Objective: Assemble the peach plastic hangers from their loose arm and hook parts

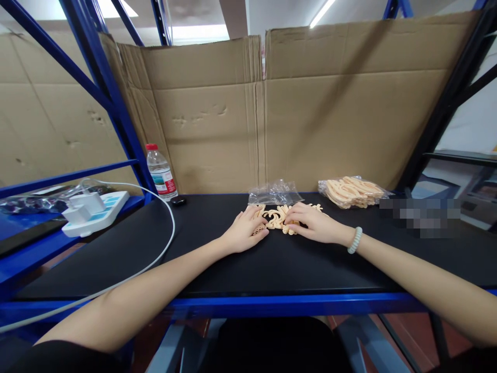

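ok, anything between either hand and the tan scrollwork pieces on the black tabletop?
Nothing visible. The left hand and right hand both appear to be on the scrollwork pieces already. The clear plastic wrap lies on their far side, and the bagged stack sits off to the right, so neither is in between.

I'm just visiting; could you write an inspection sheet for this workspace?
Surface: black tabletop with a blue front edge.
Job's things: pale openwork pieces beneath both hands; exact count unclear.
Clutter: crumpled clear plastic, bagged pale pieces, bottle, small black object.
Hands: left hand and right hand on the openwork pieces; grip unclear.
Cables: white cable crosses tabletop's left; power strip at far left.
Surroundings: cardboard panels behind, blue metal frame at left.
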Motion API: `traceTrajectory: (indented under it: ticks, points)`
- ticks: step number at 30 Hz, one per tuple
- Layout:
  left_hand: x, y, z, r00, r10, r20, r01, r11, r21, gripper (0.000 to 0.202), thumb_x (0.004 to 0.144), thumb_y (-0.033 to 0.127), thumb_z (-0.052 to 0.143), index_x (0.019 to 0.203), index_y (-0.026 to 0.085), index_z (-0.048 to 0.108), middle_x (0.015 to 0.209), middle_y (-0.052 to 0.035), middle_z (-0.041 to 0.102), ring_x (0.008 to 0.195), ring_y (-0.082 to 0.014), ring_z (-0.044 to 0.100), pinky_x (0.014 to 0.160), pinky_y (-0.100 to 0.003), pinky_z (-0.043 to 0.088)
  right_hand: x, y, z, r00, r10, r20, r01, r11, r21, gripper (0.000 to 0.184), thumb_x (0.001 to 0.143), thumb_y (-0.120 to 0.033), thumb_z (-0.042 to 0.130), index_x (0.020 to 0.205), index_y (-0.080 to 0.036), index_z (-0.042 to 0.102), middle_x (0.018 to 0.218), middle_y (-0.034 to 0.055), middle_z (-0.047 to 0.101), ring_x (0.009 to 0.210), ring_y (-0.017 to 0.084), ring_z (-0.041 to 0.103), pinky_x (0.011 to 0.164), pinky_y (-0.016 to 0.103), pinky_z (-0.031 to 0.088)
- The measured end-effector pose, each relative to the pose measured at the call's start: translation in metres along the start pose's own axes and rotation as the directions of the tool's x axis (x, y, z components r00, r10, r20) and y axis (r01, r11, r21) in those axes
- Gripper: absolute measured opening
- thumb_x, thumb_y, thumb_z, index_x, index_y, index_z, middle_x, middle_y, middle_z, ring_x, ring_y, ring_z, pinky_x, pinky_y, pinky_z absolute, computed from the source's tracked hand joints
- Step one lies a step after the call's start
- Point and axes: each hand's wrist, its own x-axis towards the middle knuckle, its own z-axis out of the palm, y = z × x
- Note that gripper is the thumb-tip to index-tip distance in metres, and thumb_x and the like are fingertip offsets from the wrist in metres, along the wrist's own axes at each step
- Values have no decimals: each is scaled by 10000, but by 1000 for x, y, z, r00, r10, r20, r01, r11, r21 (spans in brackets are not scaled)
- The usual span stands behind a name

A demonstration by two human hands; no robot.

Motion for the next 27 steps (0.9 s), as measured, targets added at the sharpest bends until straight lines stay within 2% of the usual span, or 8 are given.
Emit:
traceTrajectory:
  ticks: [5,13,27]
  points:
    - [-1,0,0,999,23,26,-23,1000,3,323,892,444,434,1112,257,580,1458,-94,311,1355,-299,258,1059,-587,259,0,0,-1,999,34,11,-34,999,-12,314,960,-317,368,866,-170,630,982,83,594,967,205,497,862,382,428]
    - [-1,5,-2,998,32,54,-33,999,16,330,896,441,429,1129,262,577,1485,-87,276,1370,-300,234,1056,-590,252,1,-3,3,999,42,22,-39,995,-95,334,970,-347,339,951,-179,627,1121,80,552,1054,212,479,911,389,405]
    - [-3,8,-6,997,28,71,-29,1000,10,336,896,443,416,1140,266,565,1471,-101,300,1360,-315,251,1037,-627,245,2,-3,6,999,40,36,-35,990,-137,336,954,-397,364,910,-175,614,1087,96,555,1030,222,488,901,406,408]
